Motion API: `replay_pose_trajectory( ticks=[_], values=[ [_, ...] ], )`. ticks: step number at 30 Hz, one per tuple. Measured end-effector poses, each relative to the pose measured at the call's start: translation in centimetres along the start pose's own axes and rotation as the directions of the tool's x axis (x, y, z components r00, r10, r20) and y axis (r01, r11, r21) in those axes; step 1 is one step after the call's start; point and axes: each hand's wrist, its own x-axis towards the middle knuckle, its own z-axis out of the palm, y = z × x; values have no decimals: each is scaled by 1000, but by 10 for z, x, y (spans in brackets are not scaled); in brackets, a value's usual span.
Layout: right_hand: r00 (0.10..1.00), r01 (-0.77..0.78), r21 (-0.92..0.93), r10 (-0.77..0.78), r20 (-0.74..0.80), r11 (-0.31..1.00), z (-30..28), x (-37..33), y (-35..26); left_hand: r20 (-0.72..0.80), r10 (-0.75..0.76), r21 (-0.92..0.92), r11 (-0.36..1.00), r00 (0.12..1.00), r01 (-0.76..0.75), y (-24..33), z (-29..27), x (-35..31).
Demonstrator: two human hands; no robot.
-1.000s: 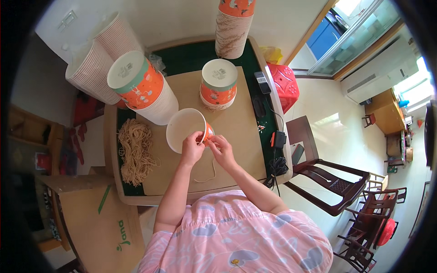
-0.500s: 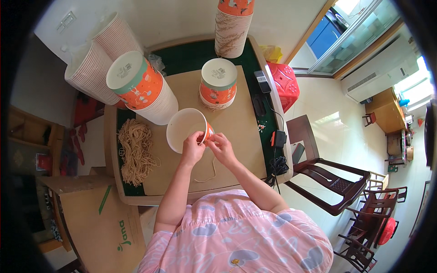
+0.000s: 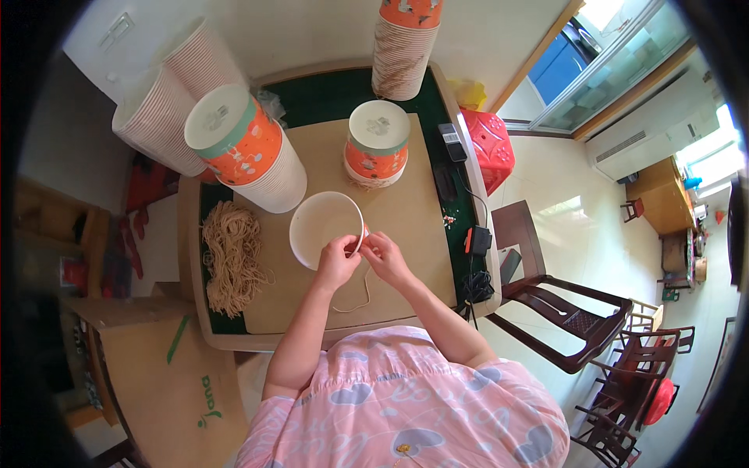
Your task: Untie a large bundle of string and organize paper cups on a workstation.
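Observation:
A white-lined paper bucket [image 3: 318, 228] leans toward me on the brown board, its open mouth facing up. My left hand [image 3: 338, 260] is closed on the right part of its rim, fingers reaching inside. Against the outside of the same wall, my right hand [image 3: 385, 257] pinches a thin beige cord [image 3: 367, 292], whose loose end trails onto the board. The fingertips of both hands nearly meet, hiding where cord and wall touch. Left of the bucket lies a heap of similar cords [image 3: 232, 259].
Behind the bucket stand upside-down orange bucket stacks, one large [image 3: 248, 152] and one short [image 3: 378, 144]. A tall stack [image 3: 403, 54] rises at the back. Wrapped white stacks [image 3: 158, 121] are at the left. Chargers and cables [image 3: 477, 285] line the table's right edge, near a brown chair [image 3: 569, 316].
The bucket has tipped further toward me and shifted slightly right and nearer, hiding its orange outer side. My hands have moved slightly with it, still close together at the rim.

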Motion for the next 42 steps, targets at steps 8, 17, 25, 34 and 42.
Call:
replay_pose_trajectory(
  ticks=[8,17,25,34,42],
  values=[
    [987,-20,6,19,161,1000,-17,-3,0,-35,3,-133,991,999,-8,-18,12,-7],
    [964,-71,-65,85,251,995,-29,3,17,-210,63,9,998,976,-63,-4,27,-12],
    [912,-246,-91,262,317,965,-35,2,13,-233,77,176,984,969,-36,-12,31,-10],
    [887,-421,150,371,275,895,-23,-29,-44,-66,-210,-292,939,975,182,-48,22,-1],
    [802,-552,62,509,312,832,-23,-27,-59,129,-325,-532,775,937,342,-30,15,-8]
  ],
)
